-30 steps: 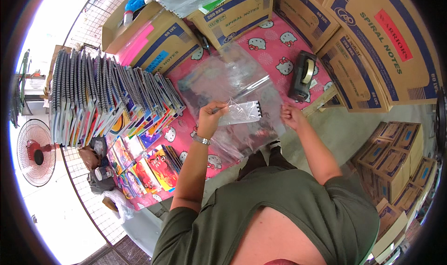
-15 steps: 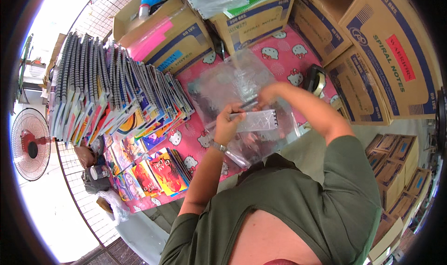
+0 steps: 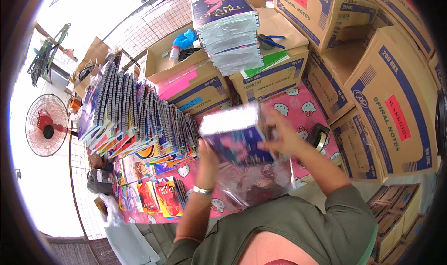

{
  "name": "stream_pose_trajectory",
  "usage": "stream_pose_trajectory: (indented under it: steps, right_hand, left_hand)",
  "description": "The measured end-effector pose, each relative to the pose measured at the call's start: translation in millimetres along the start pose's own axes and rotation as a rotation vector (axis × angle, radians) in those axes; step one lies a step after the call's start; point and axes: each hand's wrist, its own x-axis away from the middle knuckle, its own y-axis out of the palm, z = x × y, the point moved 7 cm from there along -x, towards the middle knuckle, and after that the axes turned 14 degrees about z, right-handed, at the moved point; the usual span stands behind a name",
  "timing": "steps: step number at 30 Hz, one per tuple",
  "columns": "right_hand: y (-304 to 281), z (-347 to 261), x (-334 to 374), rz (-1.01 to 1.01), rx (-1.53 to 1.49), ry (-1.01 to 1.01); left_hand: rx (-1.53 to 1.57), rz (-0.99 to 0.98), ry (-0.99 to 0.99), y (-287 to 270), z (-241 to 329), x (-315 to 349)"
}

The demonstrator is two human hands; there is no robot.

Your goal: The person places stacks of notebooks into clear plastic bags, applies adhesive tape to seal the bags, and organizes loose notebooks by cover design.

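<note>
A thick bundle of spiral notebooks [image 3: 240, 146] is tilted between my two hands, its dark purple cover with a pink picture facing me and its white page edges turned up. My left hand [image 3: 207, 166] is closed against the bundle's left side. At the right side my right hand [image 3: 282, 133] grips it, fingers over the cover and the corner. Beneath and in front of the bundle lies clear plastic film [image 3: 260, 185], on a pink cartoon-print table cover [image 3: 184, 171].
Rows of upright spiral notebooks [image 3: 135, 116] stand left, with colourful notebooks [image 3: 165, 197] lying before them. Behind, a wrapped notebook stack [image 3: 233, 41] and blue-handled pliers [image 3: 272, 41] rest on cartons [image 3: 274, 81]. A tape dispenser [image 3: 319, 137] sits right, beside more cartons [image 3: 386, 106].
The bundle has been turned, so its purple cover now shows. My right hand has gone from above the bundle to its right side. The view has shifted, showing more of the far side.
</note>
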Motion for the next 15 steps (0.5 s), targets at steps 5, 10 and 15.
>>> stream_pose_trajectory:
  steps: [5, 10, 15]
  right_hand:
    - [-74.1, -149.1, -203.0, 0.464, -0.087, -0.381]
    - [-101.0, -154.6, -366.7, 0.319, -0.028, -0.114]
    - [-73.0, -11.8, -371.8, 0.086, -0.021, 0.212]
  left_hand:
    - [-0.339, -0.062, 1.007, 176.1, 236.1, -11.7]
    - [-0.371, -0.186, 0.700, 257.1, 307.0, -149.0]
    - [-0.200, 0.180, 0.308, 193.2, 247.1, -207.5]
